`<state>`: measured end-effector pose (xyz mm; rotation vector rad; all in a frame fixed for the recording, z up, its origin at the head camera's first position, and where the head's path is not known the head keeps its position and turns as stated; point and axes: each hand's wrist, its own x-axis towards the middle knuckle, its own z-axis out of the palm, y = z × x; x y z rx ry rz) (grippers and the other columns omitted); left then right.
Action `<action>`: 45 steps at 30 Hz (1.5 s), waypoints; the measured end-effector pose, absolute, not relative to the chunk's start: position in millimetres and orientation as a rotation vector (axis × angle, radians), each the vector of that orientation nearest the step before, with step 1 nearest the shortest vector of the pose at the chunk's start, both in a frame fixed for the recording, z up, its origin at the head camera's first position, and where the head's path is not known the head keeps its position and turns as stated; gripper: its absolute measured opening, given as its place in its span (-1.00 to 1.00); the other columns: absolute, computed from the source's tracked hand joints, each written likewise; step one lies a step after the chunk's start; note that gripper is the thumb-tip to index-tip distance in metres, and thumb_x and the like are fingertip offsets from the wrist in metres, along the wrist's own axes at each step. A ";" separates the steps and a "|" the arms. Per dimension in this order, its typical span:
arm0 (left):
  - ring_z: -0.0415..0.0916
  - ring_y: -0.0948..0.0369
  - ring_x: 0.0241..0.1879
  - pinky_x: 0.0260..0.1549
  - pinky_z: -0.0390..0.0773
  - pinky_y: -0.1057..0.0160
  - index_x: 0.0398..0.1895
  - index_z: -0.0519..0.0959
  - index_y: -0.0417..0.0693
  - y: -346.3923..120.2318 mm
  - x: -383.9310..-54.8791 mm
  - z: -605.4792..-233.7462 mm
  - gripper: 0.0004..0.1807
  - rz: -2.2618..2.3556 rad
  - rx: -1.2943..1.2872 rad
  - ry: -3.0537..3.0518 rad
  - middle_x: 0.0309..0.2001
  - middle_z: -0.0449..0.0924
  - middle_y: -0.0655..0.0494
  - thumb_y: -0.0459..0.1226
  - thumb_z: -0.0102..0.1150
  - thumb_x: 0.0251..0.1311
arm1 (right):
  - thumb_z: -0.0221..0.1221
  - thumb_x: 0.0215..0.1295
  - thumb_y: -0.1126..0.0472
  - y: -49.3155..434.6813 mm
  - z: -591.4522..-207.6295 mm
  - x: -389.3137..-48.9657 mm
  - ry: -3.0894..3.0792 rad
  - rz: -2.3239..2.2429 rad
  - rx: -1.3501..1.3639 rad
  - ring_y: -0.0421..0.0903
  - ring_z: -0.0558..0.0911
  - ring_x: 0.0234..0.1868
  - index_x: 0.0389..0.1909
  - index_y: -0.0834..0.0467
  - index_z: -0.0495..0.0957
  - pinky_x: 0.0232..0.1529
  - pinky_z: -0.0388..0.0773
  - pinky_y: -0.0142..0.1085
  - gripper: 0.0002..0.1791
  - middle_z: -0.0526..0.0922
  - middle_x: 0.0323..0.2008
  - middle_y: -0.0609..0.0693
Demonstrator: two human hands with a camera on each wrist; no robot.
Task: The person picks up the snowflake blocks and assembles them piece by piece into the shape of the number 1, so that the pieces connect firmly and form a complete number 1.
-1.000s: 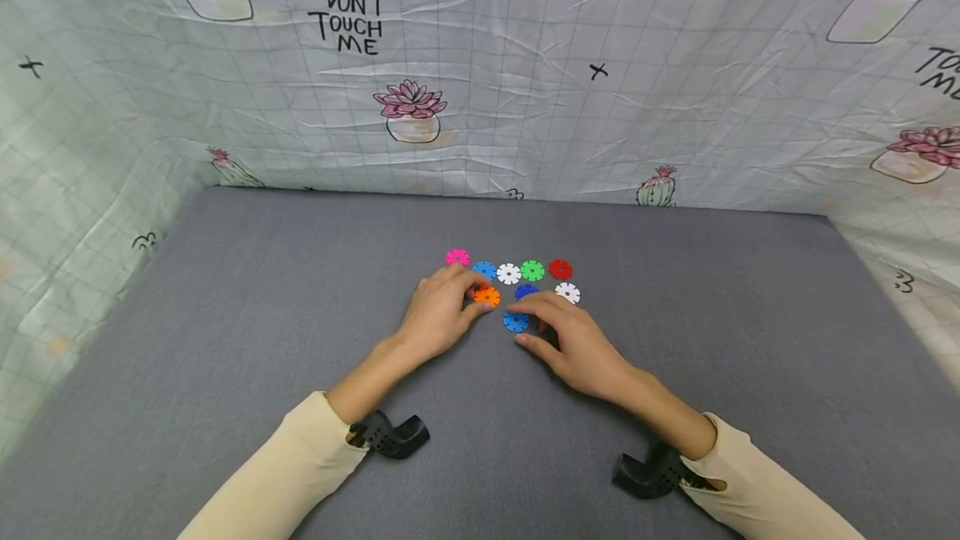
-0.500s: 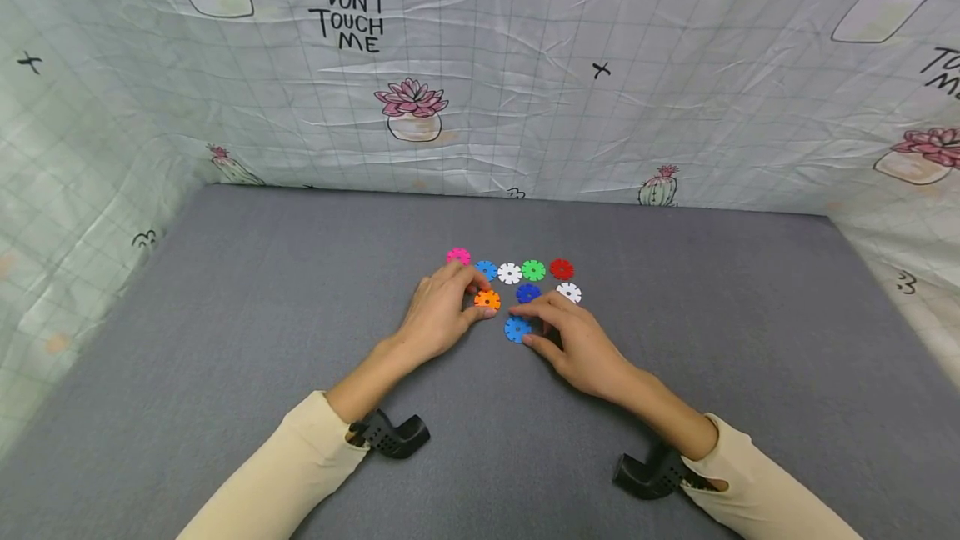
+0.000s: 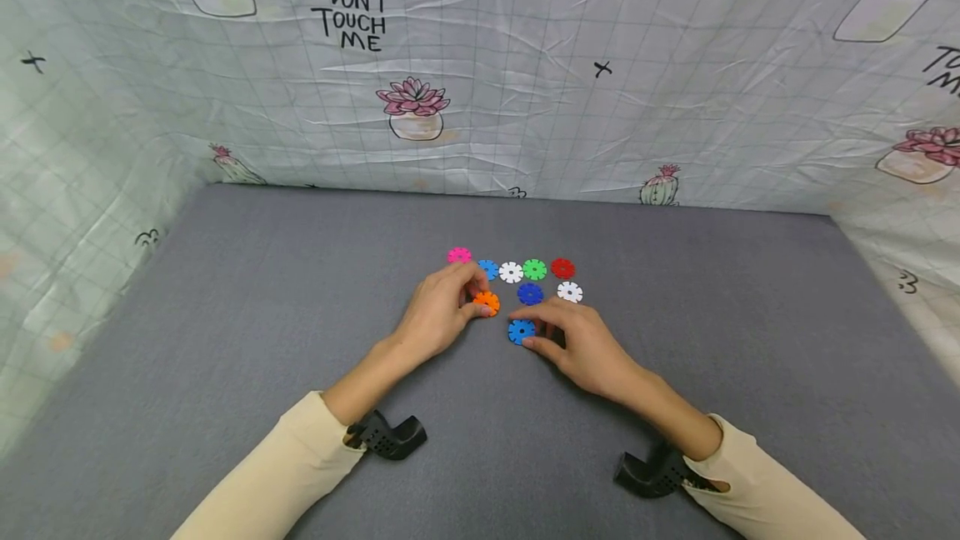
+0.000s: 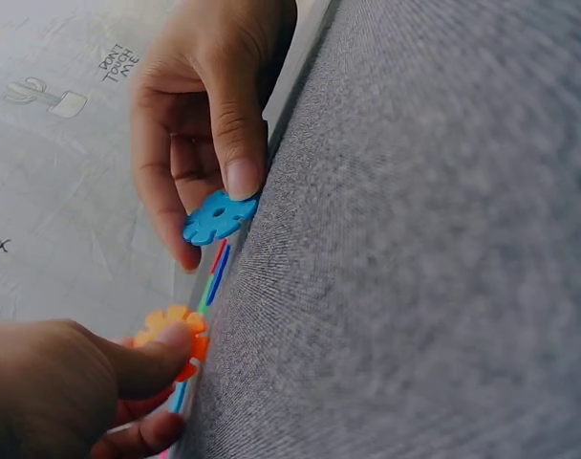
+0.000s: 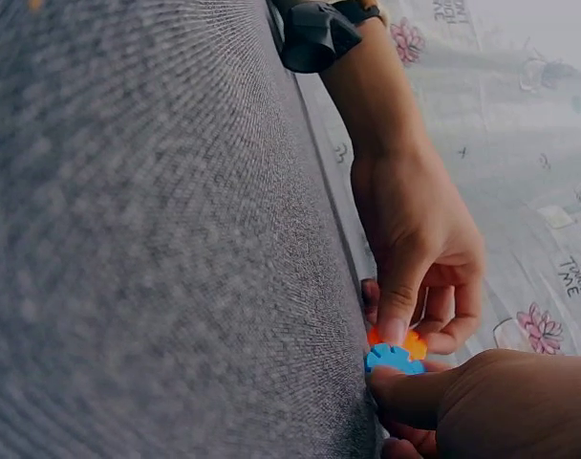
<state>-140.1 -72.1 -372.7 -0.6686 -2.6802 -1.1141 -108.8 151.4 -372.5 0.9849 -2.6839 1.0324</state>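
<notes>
An orange notched plastic disc (image 3: 487, 302) is pinched between the thumb and fingers of my left hand (image 3: 442, 311). My right hand (image 3: 581, 342) pinches a light blue notched disc (image 3: 521, 332) by its edge, a short way to the right of the orange one. In the left wrist view the blue disc (image 4: 218, 217) is tilted up, with the thumb on its near side. The orange disc (image 4: 172, 335) shows there under the left thumb. From the right wrist, the blue disc (image 5: 394, 360) overlaps the orange disc (image 5: 415, 344).
Behind the hands lie flat pink (image 3: 459, 255), light blue (image 3: 488, 270), white (image 3: 512, 272), green (image 3: 535, 269) and red (image 3: 563, 267) discs. A dark blue disc (image 3: 530, 294) and another white disc (image 3: 570, 292) lie nearer. A printed cloth (image 3: 510, 107) hangs behind the grey table (image 3: 300, 273).
The right thumb and fingers have closed on the light blue disc, which has shifted slightly toward the person and tilted up. The left hand has lifted the orange disc's edge.
</notes>
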 end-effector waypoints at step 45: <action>0.67 0.07 -0.41 -0.46 0.62 0.18 -0.20 0.61 -0.23 -88.8 -81.9 -378.5 -0.84 -2.145 -0.528 -2.339 -0.37 0.67 -0.04 -0.52 0.21 0.16 | 0.19 0.32 0.29 145.5 -367.0 -91.9 -2.607 2.330 0.631 0.06 0.63 -0.33 0.15 0.26 0.46 -0.26 0.60 -0.15 -0.61 0.60 -0.34 0.19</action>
